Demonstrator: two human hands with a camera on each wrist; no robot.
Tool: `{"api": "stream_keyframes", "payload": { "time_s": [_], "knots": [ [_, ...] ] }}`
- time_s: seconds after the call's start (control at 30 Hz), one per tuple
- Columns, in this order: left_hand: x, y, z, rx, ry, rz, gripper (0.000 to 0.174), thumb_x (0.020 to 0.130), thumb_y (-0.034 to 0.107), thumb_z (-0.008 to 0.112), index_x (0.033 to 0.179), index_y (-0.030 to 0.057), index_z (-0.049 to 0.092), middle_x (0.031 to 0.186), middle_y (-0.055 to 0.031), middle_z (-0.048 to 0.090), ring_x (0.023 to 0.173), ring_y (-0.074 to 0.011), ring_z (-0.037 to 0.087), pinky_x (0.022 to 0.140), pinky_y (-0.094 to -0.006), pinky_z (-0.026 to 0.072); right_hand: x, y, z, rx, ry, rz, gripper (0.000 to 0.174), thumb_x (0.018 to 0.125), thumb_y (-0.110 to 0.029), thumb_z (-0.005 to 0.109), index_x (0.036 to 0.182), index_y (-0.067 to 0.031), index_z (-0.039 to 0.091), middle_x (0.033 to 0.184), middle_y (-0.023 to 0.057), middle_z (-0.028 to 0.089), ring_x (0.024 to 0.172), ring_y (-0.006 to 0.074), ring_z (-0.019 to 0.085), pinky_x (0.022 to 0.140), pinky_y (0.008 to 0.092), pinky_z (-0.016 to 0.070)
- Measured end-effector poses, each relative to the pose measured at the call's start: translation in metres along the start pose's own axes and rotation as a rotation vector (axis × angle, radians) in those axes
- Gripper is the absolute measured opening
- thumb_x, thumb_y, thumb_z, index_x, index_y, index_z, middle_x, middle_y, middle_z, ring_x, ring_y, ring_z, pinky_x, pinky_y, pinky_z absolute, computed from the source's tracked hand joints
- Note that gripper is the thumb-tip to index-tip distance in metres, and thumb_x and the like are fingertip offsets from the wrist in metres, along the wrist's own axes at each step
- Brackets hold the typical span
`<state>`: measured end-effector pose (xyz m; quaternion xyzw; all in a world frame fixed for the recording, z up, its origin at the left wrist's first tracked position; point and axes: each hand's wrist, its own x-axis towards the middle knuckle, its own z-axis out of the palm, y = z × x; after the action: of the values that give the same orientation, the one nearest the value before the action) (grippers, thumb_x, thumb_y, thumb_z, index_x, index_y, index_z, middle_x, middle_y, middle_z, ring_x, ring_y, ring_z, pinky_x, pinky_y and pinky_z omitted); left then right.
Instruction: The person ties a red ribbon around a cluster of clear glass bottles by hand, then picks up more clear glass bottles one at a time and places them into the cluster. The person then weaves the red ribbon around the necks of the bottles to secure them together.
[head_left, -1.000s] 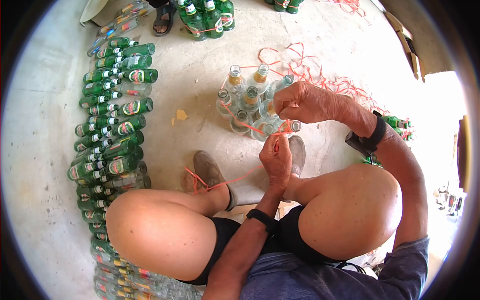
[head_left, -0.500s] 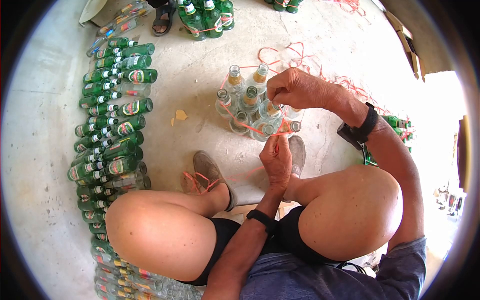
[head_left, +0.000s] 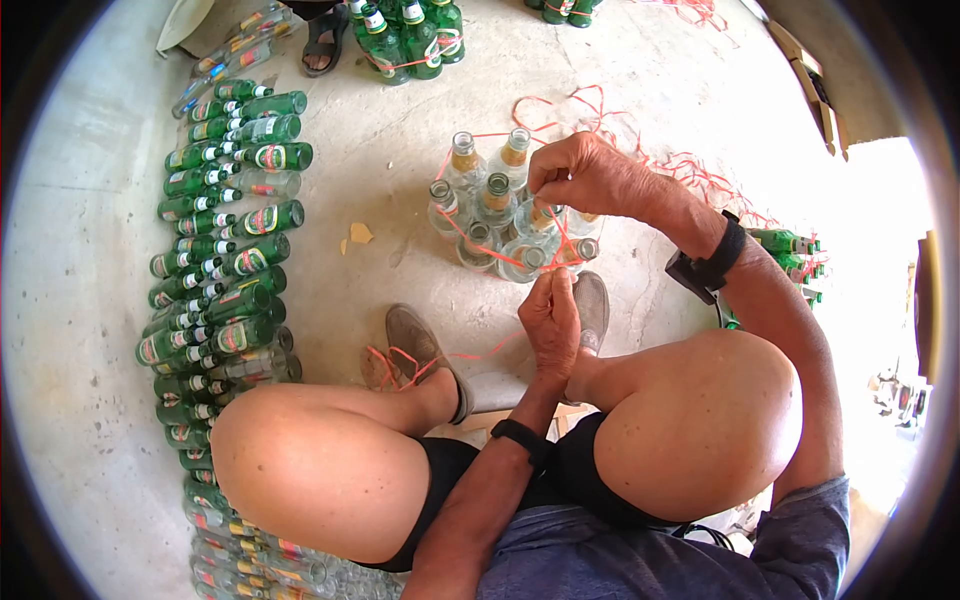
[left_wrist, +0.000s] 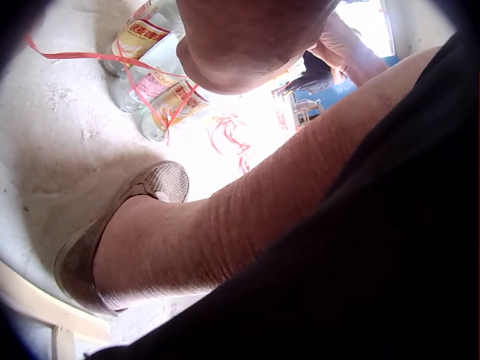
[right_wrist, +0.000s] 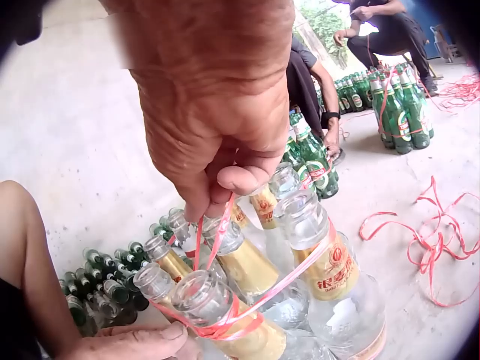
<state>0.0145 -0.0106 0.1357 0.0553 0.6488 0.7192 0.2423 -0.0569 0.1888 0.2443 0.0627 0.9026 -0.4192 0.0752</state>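
Note:
Clear glass bottles point(head_left: 497, 200) stand upright in a cluster on the floor, with pink plastic twine point(head_left: 478, 246) running around them. My left hand point(head_left: 550, 325) is at the near side of the cluster, pinching the twine beside a bottle neck. Above the bottles, my right hand point(head_left: 590, 178) pinches a strand that rises from the near-right neck. In the right wrist view my right hand point(right_wrist: 217, 120) has thumb and fingers together on the twine, which loops round the neck of a gold-labelled bottle point(right_wrist: 255, 343); the left fingers point(right_wrist: 150, 342) touch low beside it.
Green bottles point(head_left: 264, 219) lie stacked along the left wall. A tied bundle of green bottles point(head_left: 412, 45) stands at the top, beside a sandalled foot point(head_left: 322, 45). Loose twine point(head_left: 690, 172) lies tangled on the floor at right. Other people point(right_wrist: 390, 34) sit in the background.
My right hand has moved left and slightly up, drawing the twine strand up from the near-right neck. The left hand has stayed almost in place, still pinching.

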Motion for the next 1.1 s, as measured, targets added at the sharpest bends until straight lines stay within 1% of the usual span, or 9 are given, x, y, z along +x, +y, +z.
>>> {"api": "stream_keyframes", "payload": {
  "time_s": [0.13,0.23,0.33,0.43,0.53,0.63,0.83,0.93,1.1],
  "knots": [
    [0.000,-0.004,0.003,-0.023,0.026,0.036,0.025,0.107,0.015,0.061,0.094,-0.0034,0.073,0.076,0.0026,0.060,0.073,-0.0067,0.048,0.066,-0.0266,0.0420,-0.002,0.003,0.003,0.018,0.020,0.004,0.005,0.087,0.000,0.073,0.092,-0.0004,0.073,0.084,0.0045,0.073,0.080,0.0113,0.069,0.074,0.0314,0.0564],
    [0.001,-0.005,0.001,-0.013,0.018,0.019,0.025,0.107,0.015,0.061,0.094,-0.0033,0.073,0.076,0.0032,0.059,0.073,-0.0066,0.048,0.066,-0.0266,0.0417,-0.001,0.004,0.007,0.053,0.029,-0.048,0.006,0.087,-0.001,0.074,0.093,0.0000,0.073,0.086,0.0058,0.073,0.081,0.0141,0.070,0.076,0.0322,0.0565],
    [0.001,-0.003,0.002,-0.016,0.004,0.011,0.025,0.107,0.016,0.062,0.094,-0.0031,0.073,0.076,0.0032,0.059,0.073,-0.0068,0.048,0.066,-0.0266,0.0418,-0.001,0.007,0.009,-0.047,0.092,-0.175,0.007,0.087,-0.003,0.075,0.092,0.0004,0.072,0.087,0.0081,0.072,0.082,0.0185,0.071,0.076,0.0334,0.0566],
    [0.000,-0.001,0.001,0.005,-0.018,-0.018,0.026,0.108,0.016,0.062,0.094,-0.0031,0.073,0.076,0.0032,0.060,0.072,-0.0068,0.048,0.066,-0.0265,0.0420,0.000,0.010,0.011,-0.015,0.110,-0.154,0.008,0.086,-0.004,0.076,0.091,0.0003,0.071,0.087,0.0095,0.072,0.082,0.0218,0.071,0.076,0.0344,0.0567],
    [0.001,-0.001,0.003,0.004,0.003,0.021,0.026,0.108,0.013,0.061,0.092,-0.0052,0.070,0.074,0.0016,0.059,0.072,-0.0057,0.047,0.066,-0.0265,0.0441,0.002,0.009,0.010,-0.058,0.108,-0.146,0.007,0.086,-0.004,0.076,0.089,-0.0002,0.071,0.084,0.0092,0.071,0.079,0.0214,0.071,0.074,0.0350,0.0566],
    [0.001,-0.003,0.004,-0.018,0.012,0.017,0.027,0.108,0.017,0.062,0.093,-0.0025,0.073,0.073,0.0044,0.055,0.070,-0.0059,0.045,0.065,-0.0260,0.0400,0.010,0.014,0.007,-0.073,0.046,-0.125,0.013,0.083,-0.011,0.081,0.089,-0.0044,0.072,0.080,0.0083,0.072,0.076,0.0221,0.073,0.071,0.0368,0.0572],
    [0.000,-0.005,0.001,-0.002,-0.008,-0.038,0.028,0.108,0.018,0.063,0.091,-0.0016,0.073,0.071,0.0057,0.050,0.069,-0.0055,0.041,0.062,-0.0264,0.0366,0.017,0.011,0.012,-0.017,0.016,-0.046,0.006,0.085,-0.003,0.077,0.087,-0.0004,0.072,0.076,0.0093,0.072,0.071,0.0166,0.070,0.068,0.0349,0.0557],
    [0.001,-0.006,-0.002,0.014,-0.009,-0.029,0.028,0.108,0.018,0.062,0.090,-0.0015,0.073,0.070,0.0061,0.049,0.068,-0.0055,0.040,0.061,-0.0268,0.0355,0.021,0.016,0.010,0.005,-0.023,-0.035,0.006,0.086,-0.003,0.077,0.087,-0.0003,0.072,0.076,0.0094,0.072,0.070,0.0159,0.069,0.067,0.0349,0.0554],
    [0.000,-0.006,-0.002,0.018,-0.026,-0.044,0.028,0.107,0.017,0.062,0.090,-0.0016,0.072,0.070,0.0053,0.050,0.069,-0.0059,0.041,0.062,-0.0266,0.0365,0.017,0.019,0.008,-0.040,0.032,-0.104,0.007,0.086,-0.004,0.077,0.087,0.0003,0.071,0.076,0.0100,0.071,0.070,0.0180,0.068,0.068,0.0357,0.0551]
  ]
}}
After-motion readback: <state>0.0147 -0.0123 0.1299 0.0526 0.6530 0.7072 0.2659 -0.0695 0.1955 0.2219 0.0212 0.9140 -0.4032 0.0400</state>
